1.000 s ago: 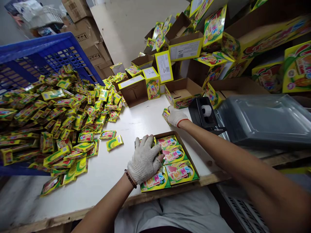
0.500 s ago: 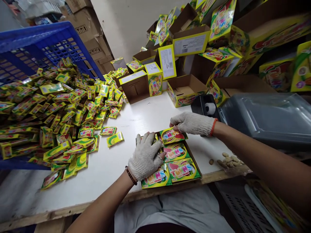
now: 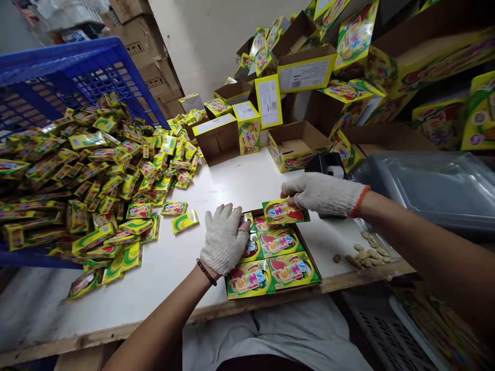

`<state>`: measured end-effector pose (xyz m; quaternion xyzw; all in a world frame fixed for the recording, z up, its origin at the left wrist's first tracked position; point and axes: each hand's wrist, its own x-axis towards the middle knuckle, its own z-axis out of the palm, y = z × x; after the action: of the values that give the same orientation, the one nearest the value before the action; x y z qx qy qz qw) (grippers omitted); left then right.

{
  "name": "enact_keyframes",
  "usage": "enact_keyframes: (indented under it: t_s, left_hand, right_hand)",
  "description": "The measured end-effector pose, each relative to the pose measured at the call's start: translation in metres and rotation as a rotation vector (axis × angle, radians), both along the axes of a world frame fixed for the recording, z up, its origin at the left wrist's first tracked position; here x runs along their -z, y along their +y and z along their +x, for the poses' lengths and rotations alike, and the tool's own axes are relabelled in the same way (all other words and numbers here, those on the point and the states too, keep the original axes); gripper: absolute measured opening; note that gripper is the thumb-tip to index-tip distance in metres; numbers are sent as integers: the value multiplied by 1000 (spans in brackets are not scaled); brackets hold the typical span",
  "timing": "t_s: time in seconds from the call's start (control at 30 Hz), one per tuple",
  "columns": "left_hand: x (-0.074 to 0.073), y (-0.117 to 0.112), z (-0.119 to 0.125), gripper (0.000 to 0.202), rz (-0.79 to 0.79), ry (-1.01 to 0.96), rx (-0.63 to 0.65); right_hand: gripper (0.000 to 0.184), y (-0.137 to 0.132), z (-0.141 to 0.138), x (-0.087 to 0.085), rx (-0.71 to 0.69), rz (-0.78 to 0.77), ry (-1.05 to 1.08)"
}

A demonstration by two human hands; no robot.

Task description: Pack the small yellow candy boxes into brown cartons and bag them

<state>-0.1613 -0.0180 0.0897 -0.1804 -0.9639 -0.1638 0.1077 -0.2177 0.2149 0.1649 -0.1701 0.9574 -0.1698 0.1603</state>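
A display box (image 3: 316,268) lies at the table's front edge, with green and yellow TWINS candy packs (image 3: 293,271) laid in rows inside. My left hand (image 3: 225,239), in a white glove with bare fingertips, rests open along the box's left side, its thumb over the packs. My right hand (image 3: 319,193), gloved alike, pinches one candy pack (image 3: 279,212) at its right end. That pack is tilted above the far right corner of the box, over another pack partly hidden below it. Two loose packs (image 3: 184,221) lie to the left of my left hand.
A tipped blue crate (image 3: 116,67) spills a heap of candy packs (image 3: 96,170) on the left. Open display boxes (image 3: 297,141) are piled at the back. A black tape dispenser (image 3: 327,165), a clear plastic lid (image 3: 429,185) and peanuts (image 3: 371,253) lie on the right.
My right hand has moved right and lifted the pack off the box's far right corner. My left hand has slid left, uncovering packs on that side.
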Motion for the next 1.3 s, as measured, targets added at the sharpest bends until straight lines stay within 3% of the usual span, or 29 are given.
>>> enact_keyframes:
  t_s: [0.17,0.37,0.53,0.7,0.8,0.87,0.93,1.03,1.13,1.2,1.3]
  left_hand:
    - [28,-11,-2,23,207,-55,37]
    - [28,-11,0,22,263,-17,48]
    - [31,-11,0,22,250,-5,44]
    - [28,-12,3,23,198,52,36]
    - [13,-2,7,28,75,147,118]
    - [0,11,5,19,-31,120,237]
    - [-11,28,-1,15,-115,49,354]
    - [-19,52,-17,24,-223,5,496]
    - [-20,65,-30,23,-349,-48,564]
    - [-19,67,-33,21,-401,-63,578]
    - [-16,65,-32,21,-419,-8,589]
  right_hand:
    - [28,-25,4,21,-58,183,-35]
    - [25,-28,16,54,-189,315,304]
    - [24,-28,20,56,-241,337,325]
    - [23,-4,12,49,-252,56,178]
    - [44,12,17,60,-68,-109,163]
    - [67,15,29,71,111,-219,90]
    - [74,13,45,83,206,-335,-12]
    - [55,5,71,99,297,-474,41]
    - [23,1,90,107,343,-432,302]
    - [7,2,96,106,208,-312,398]
    - [20,5,100,99,16,-145,425]
